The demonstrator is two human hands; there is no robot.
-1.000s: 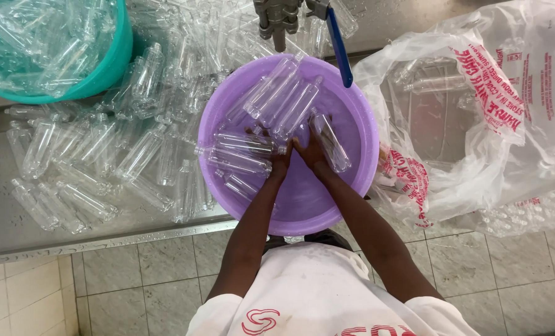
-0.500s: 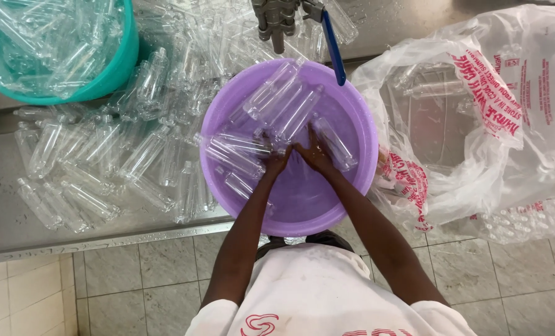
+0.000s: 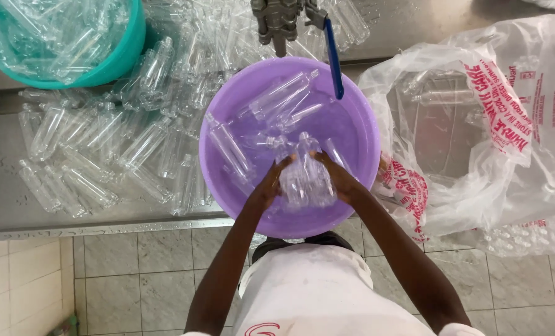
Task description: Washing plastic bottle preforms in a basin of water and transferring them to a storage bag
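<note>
A purple basin [image 3: 358,124] of water sits on the steel counter and holds several clear plastic bottles [image 3: 280,99]. Over the near side of the basin, my left hand [image 3: 270,183] and my right hand [image 3: 338,180] press from both sides on a small bunch of clear bottles [image 3: 303,174], lifted a little out of the water. Both hands grip that bunch between them.
A pile of clear bottles [image 3: 103,149] lies on the steel counter [image 3: 16,211] to the left. A teal bucket [image 3: 125,59] with bottles stands at top left. A tap [image 3: 277,22] with a blue handle [image 3: 333,59] hangs over the basin. A clear printed plastic bag [image 3: 476,137] lies right. Tiled floor below.
My hands have drawn together toward me and gathered a bunch of bottles, raising it from the water. The view has shifted slightly.
</note>
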